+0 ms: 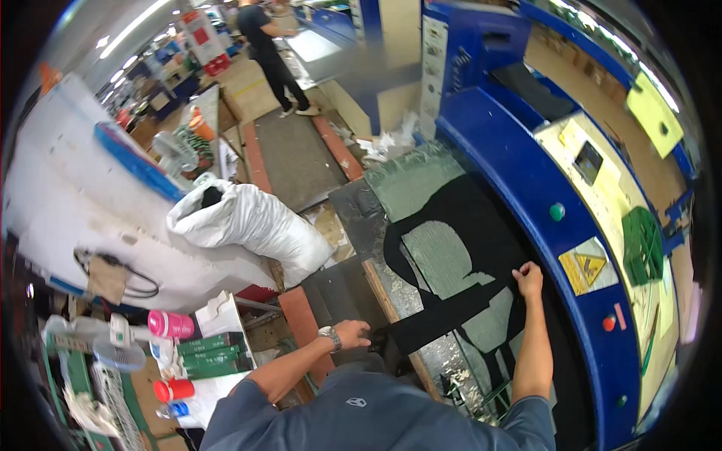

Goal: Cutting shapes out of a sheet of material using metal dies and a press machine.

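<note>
Black sheet material [481, 207] with large cut-out openings lies over a green-grey cutting board [410, 180] on the machine bed. A long black strip [447, 319] slants across it, its near-left end jutting over the bed's wooden edge. My right hand [529, 279] is closed at the black sheet's right part, thumb and fingertips pinched together at the material. To the left of the strip's end, my left hand [352, 333] hovers with fingers loosely stretched and nothing visible in them. A watch is on that wrist.
The blue machine frame [519, 158] curves along the right, with green and red buttons and a warning sign [588, 267]. A white sack [252, 225] stands ahead left. Cups and green boxes [210, 355] sit at lower left. Another person [263, 52] stands farther off.
</note>
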A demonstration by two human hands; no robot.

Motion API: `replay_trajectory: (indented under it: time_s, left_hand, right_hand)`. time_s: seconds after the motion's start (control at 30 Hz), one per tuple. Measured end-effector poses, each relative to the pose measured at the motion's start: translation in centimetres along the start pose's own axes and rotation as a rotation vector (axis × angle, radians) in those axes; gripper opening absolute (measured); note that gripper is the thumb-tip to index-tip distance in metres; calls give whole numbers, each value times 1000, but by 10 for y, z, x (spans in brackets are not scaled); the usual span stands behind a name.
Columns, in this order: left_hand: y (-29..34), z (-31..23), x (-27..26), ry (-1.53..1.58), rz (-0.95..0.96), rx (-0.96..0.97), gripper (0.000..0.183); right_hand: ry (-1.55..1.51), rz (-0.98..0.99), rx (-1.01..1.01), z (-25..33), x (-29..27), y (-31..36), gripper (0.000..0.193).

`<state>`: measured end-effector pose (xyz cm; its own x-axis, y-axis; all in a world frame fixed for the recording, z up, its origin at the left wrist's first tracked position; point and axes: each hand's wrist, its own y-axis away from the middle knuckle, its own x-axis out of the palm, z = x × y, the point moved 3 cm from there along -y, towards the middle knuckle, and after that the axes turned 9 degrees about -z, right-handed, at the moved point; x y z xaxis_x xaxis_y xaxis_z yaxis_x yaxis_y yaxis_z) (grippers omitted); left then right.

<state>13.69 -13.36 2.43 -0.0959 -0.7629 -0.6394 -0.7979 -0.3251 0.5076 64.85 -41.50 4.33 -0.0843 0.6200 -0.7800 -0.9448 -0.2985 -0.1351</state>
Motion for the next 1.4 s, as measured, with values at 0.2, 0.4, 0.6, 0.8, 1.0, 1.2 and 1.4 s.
replay_trajectory:
  time_s: [0.2, 0.4, 0.6, 0.8, 1.0, 1.2, 1.4]
  left_hand:
    - [13, -64, -19, 201, -230, 131, 60]
    - [3, -164, -36, 235, -477, 583, 90]
    - [60, -209, -79, 349, -439, 553, 86]
    - [147, -189, -46, 594, -326, 507, 29]
    - [223, -129, 6, 919, -631, 539, 33]
    - [305, -25, 66, 914, -952, 422, 36]
    - [400, 69, 134, 931, -1209, 141, 49]
  right_hand:
    - [-318, -117, -207, 37, -27, 26, 21]
    - [-460, 163, -788, 250, -165, 121, 15]
    - [-553, 375, -1236, 373, -263, 205, 19]
    - [-681, 443, -1542, 445, -285, 264, 17]
    - [-773, 560, -1743, 511, -263, 352, 20]
    - [-736, 818, -1761, 586, -207, 474, 19]
    - [-756, 1187, -1746, 640, -159, 615, 19]
